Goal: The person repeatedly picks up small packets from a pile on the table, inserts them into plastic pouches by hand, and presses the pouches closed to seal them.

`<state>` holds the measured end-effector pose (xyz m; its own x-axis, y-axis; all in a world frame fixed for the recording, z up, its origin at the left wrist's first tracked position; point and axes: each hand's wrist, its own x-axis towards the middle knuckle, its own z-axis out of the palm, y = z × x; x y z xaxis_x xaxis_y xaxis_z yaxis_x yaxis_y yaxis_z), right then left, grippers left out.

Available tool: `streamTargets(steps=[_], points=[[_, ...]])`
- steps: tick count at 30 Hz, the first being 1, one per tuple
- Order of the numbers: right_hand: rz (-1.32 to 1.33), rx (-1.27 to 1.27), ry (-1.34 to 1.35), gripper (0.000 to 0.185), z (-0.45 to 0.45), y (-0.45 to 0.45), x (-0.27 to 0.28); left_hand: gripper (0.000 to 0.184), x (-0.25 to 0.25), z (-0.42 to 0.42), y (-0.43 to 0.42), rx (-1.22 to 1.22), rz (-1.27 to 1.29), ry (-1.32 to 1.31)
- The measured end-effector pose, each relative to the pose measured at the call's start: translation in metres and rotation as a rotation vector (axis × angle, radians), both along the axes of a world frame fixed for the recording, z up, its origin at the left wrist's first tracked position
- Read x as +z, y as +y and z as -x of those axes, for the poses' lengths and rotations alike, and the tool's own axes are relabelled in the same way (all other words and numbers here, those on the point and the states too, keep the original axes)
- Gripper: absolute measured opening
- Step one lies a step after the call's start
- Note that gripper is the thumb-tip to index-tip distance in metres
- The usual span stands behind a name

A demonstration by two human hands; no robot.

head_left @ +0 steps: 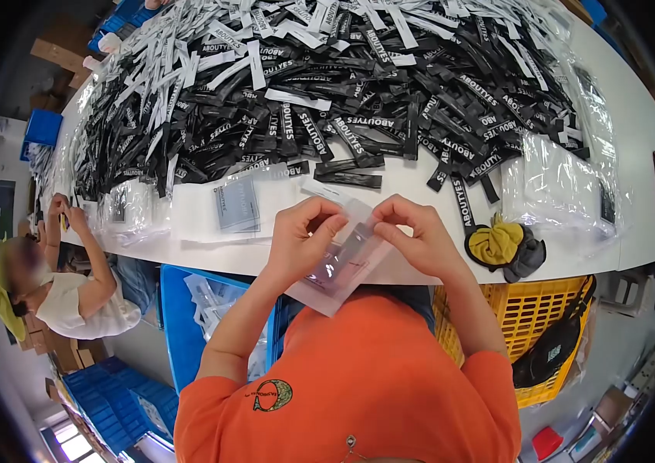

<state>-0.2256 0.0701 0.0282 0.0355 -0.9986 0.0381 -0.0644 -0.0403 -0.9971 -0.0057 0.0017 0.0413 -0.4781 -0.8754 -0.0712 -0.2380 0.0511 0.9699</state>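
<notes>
In front of my chest I hold a translucent plastic bag (pixel 333 297) at a slant, with a grey card (pixel 354 245) showing inside. My left hand (pixel 306 235) grips the bag's left edge between thumb and fingers. At its upper right corner, my right hand (pixel 418 233) pinches the bag between thumb and forefinger. Just beyond my left hand, more flat bags (pixel 192 210) lie on the white table, and a grey printed card (pixel 236 204) rests on them. Past both hands spreads a big heap of black strips (pixel 351 135) printed ABOUTYES.
White strips (pixel 223 37) cover the heap's far side. Clear plastic packs (pixel 551 181) and a yellow-and-grey cloth bundle (pixel 503 247) sit to the right. A blue bin (pixel 175 332) and a yellow crate (pixel 540 309) flank me below the edge. Another person (pixel 84 305) works at left.
</notes>
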Motion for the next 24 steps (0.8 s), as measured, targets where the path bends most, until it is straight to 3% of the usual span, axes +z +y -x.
streamTargets(steps=[2,5,12,15,18,24], points=[[0.093,0.024,0.098,0.014,0.003,-0.001,-0.002,0.006,-0.003,0.000,-0.001,0.016,-0.007,0.005],[-0.037,0.080,0.137,0.018,-0.002,0.005,0.002,0.008,-0.006,-0.002,-0.002,0.003,-0.080,0.037],[-0.048,-0.001,0.044,0.026,0.005,0.002,0.013,0.009,-0.006,0.001,-0.001,0.085,-0.021,0.023],[-0.071,0.119,0.179,0.028,0.000,0.003,0.011,0.010,-0.006,0.003,-0.001,0.077,-0.029,0.026],[-0.036,0.044,0.007,0.030,0.001,-0.001,0.007,0.010,-0.007,0.004,0.000,0.083,-0.026,0.021],[0.082,-0.011,-0.018,0.033,-0.004,-0.002,-0.001,0.010,-0.004,0.001,-0.004,0.075,-0.060,0.024]])
